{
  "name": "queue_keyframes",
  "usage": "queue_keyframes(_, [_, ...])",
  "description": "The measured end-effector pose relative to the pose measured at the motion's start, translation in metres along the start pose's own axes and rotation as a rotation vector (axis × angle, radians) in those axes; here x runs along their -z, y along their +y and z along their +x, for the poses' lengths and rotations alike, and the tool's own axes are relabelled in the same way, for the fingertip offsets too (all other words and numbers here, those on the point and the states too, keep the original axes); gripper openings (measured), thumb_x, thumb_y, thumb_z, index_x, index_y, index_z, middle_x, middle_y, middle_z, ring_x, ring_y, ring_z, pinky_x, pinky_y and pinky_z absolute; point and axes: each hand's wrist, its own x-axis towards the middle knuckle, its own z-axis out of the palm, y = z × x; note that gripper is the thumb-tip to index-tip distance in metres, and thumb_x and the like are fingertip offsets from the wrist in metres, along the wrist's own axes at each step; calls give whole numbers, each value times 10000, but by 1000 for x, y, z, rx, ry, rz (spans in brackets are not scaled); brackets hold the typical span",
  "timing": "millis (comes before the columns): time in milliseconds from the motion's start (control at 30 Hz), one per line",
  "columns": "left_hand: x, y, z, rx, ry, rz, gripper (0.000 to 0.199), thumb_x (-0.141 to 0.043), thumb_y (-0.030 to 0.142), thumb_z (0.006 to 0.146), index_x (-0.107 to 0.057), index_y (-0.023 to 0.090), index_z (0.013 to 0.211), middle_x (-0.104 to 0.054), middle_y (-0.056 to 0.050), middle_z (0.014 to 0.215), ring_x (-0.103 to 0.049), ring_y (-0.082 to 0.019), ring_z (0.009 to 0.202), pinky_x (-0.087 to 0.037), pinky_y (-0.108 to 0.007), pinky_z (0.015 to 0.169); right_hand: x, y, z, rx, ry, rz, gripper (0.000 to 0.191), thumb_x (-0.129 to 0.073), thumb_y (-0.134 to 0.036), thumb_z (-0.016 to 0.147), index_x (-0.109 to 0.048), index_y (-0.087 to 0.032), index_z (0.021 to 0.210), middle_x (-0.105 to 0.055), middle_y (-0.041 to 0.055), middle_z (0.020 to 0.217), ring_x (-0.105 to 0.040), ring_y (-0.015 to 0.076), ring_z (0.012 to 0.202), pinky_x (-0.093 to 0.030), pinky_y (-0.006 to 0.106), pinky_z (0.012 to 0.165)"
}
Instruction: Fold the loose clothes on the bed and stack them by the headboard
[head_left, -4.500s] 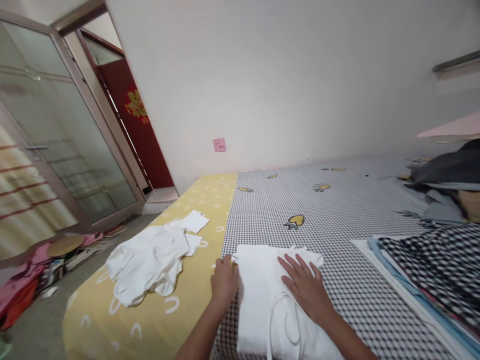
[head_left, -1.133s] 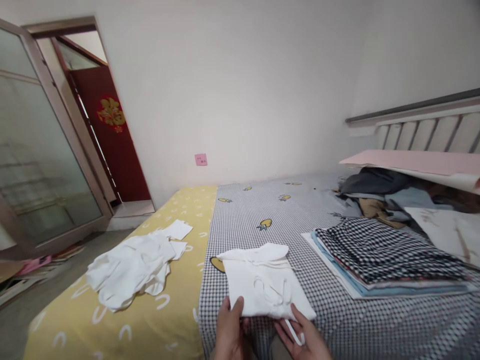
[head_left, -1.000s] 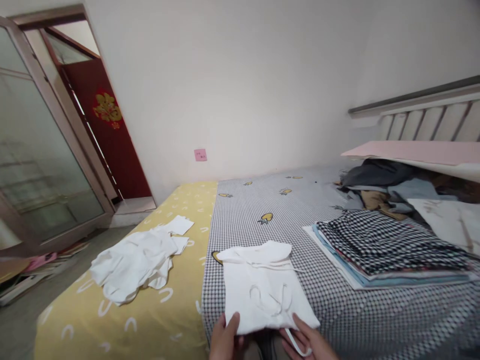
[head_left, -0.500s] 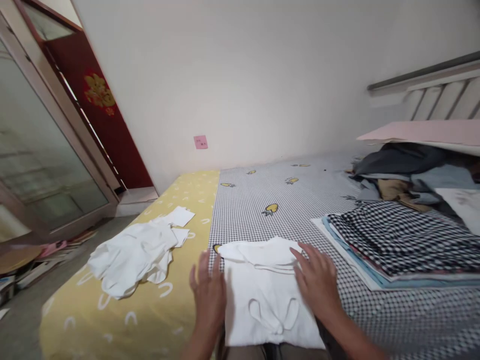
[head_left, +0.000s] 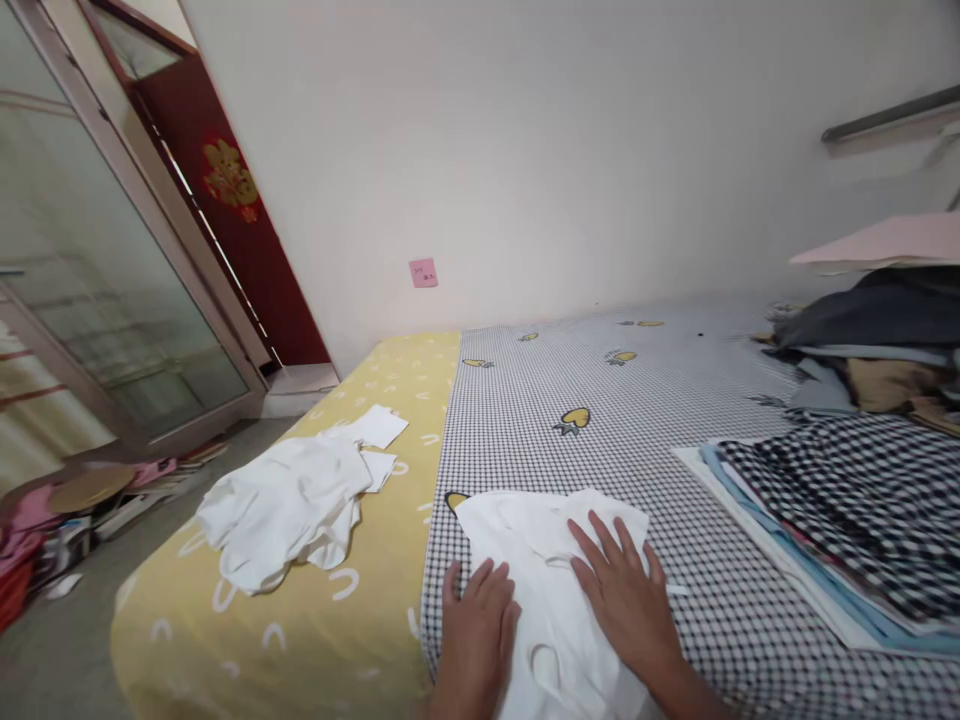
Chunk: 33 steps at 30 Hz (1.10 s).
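Note:
A white garment (head_left: 551, 610) lies on the checked bedsheet right in front of me, its cloth creased, with a small loop of fabric near the bottom of the view. My left hand (head_left: 480, 620) rests on its left side, fingers stretched out. Across the garment's upper right part my right hand (head_left: 626, 590) is spread flat, palm down. Neither hand grips the cloth. A second white garment (head_left: 289, 505) sits crumpled to the left on the yellow sheet (head_left: 296, 620).
To the right lies a stack with a black-and-white checked cloth (head_left: 855, 500) on top. Behind it are piled dark clothes (head_left: 877, 310) under a pink sheet (head_left: 892, 240). A wall (head_left: 540, 150) bounds the bed at the back. Books and odds and ends (head_left: 97, 500) lie on the floor at left.
My hands have moved from the garment's sides onto its cloth, closer together. The garment looks shifted and more creased. The view has turned, so surroundings sit differently in frame.

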Motion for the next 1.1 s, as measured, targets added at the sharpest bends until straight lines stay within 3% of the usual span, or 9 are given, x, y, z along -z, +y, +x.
queue_keyframes(100, [10,8,20,42,124,84,386,-340,263,1000,-725,266,1031,-772,-60,1061,-691,-221,1046,-168,-602,1224,0,-1,-1,-4,0,0,505,-380,-462,967,-524,-350,1439,-452,25,1559,-295,353,1477,-174,648,1156])
queue_keyframes(233, [8,10,52,71,279,270,474,-317,187,980,-541,202,1397,-516,-134,1508,-429,-260,1428,-134,-599,1232,0,-3,-1,-31,9,21,516,-385,-456,966,-505,-341,1455,-443,17,1564,-283,339,1485,-145,634,1177])
queue_keyframes(300, [-1,5,62,137,160,337,537,-371,236,977,-395,202,1512,-343,-149,1611,-277,-301,1507,-156,-649,1207,1,-4,0,-41,4,39,522,-399,-450,964,-488,-340,1467,-430,9,1570,-274,334,1491,-134,625,1185])
queue_keyframes(400, [-17,-7,68,202,-37,404,568,-409,358,977,-360,244,1532,-266,-141,1634,-237,-331,1517,-167,-684,1183,1,-4,1,-47,-5,61,518,-427,-437,960,-493,-338,1464,-421,-1,1573,-263,335,1496,-120,616,1191])
queue_keyframes(667, [-22,-11,65,225,-47,408,572,-340,428,991,-346,258,1538,-233,-116,1645,-210,-325,1526,-157,-668,1188,6,-11,3,-74,0,184,485,-473,-412,958,-534,-322,1431,-405,28,1588,-212,325,1515,-41,590,1210])
queue_keyframes(800, [-17,-8,37,218,2,346,541,-378,343,974,-420,242,1503,-315,-114,1627,-263,-315,1510,-194,-614,1201,16,-2,12,-145,-78,460,495,-624,-374,852,-622,-297,1340,-460,59,1555,-194,340,1517,27,615,1200])
queue_keyframes(900, [-18,-21,-6,158,128,159,485,-393,264,936,-553,215,1391,-461,-123,1554,-378,-268,1458,-262,-533,1205,30,12,8,-156,-105,607,553,-597,-385,841,-575,-284,1384,-510,76,1516,-334,294,1469,-131,579,1209])
queue_keyframes(1000, [-21,-43,-61,185,284,-134,446,-405,325,913,-607,187,1286,-580,-139,1436,-494,-255,1367,-359,-497,1167,42,19,-25,-157,22,721,557,-479,-419,892,-531,-243,1417,-512,96,1509,-451,230,1393,-307,463,1174])
queue_keyframes(1100, [-25,-59,-109,411,310,-398,548,-437,519,875,-600,151,1247,-638,-180,1337,-580,-299,1266,-427,-508,1107,40,7,-90,-259,199,880,446,-573,-482,836,-697,-230,1183,-649,110,1333,-537,278,1292,-357,459,1149])
